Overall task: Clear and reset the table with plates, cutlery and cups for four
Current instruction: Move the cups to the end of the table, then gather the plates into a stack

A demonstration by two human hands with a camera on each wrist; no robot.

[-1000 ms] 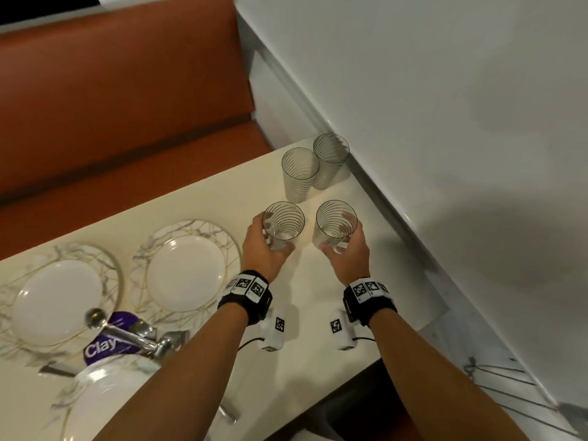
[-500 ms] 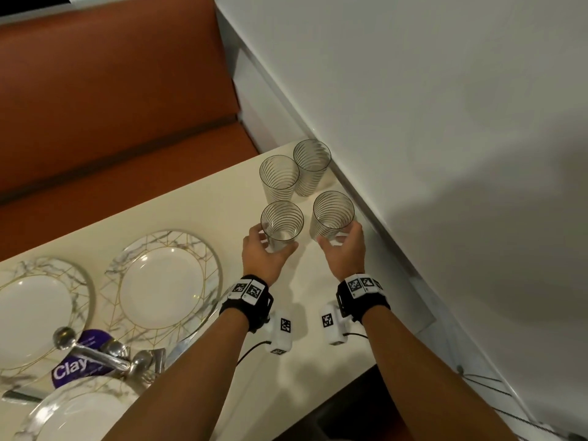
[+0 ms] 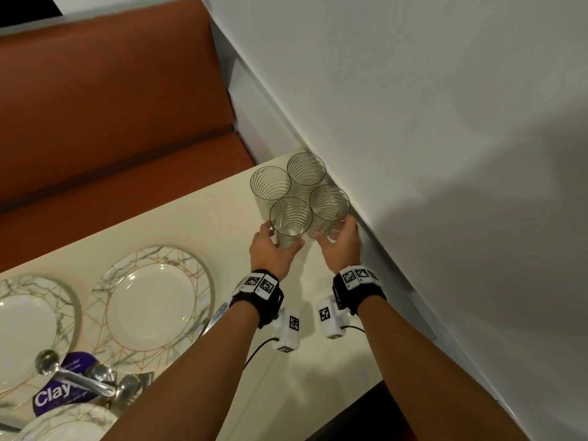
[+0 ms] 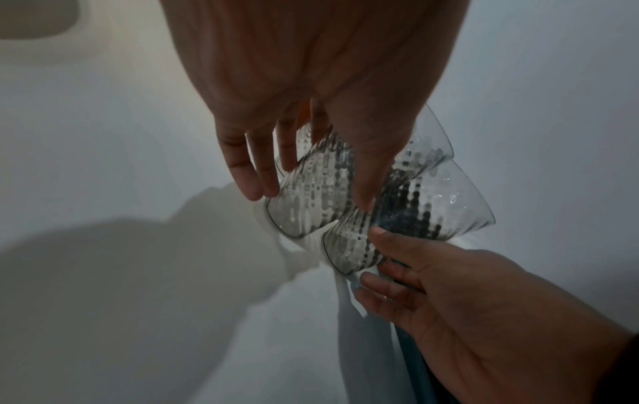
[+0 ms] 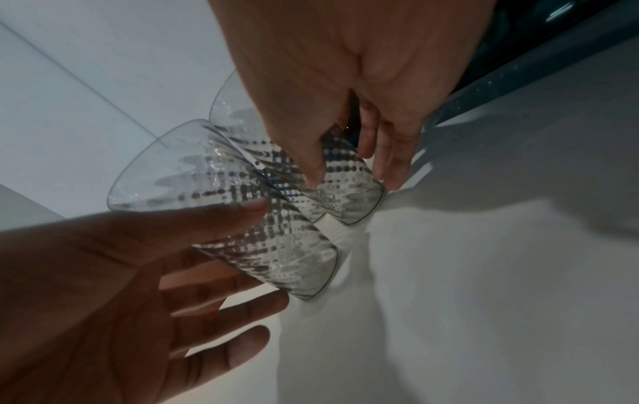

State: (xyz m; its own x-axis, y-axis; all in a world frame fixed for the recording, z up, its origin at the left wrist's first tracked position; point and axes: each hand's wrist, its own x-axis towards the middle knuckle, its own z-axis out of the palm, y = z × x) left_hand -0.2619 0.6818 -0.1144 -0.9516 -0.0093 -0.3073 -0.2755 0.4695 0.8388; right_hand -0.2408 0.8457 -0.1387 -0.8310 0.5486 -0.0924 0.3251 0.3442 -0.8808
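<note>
Seen from above: a rust-orange bench seat [image 3: 105,116] along the far side, a pale wall [image 3: 429,122] filling the right. Between them, a cream surface [image 3: 178,224] running up to the wall.

On the left part of the surface, marble-patterned plates with gold lines: one whole plate [image 3: 152,300], a second plate [image 3: 28,323] cut by the left edge, a third plate [image 3: 66,424] at the bottom edge. Among them, a pile of cutlery [image 3: 89,380] lying over a purple card [image 3: 60,393] (the letters "Clay" readable).

In the far right corner of the surface, four ribbed clear cups standing upright in a tight cluster against the wall. Far pair: the back left cup [image 3: 270,189] and the back right cup [image 3: 306,175], untouched. Near pair: the front left cup [image 3: 290,222] and the front right cup [image 3: 328,211], each just beside its neighbours; whether the rims touch, cannot tell.

Left hand [image 3: 273,249] curled round the lower part of the front left cup [image 4: 311,196], thumb on one side and fingers on the other. Right hand [image 3: 339,246] curled the same way round the base of the front right cup [image 5: 342,188]. Both near cups appear to stand on the surface. Black bands with square markers on both wrists.
</note>
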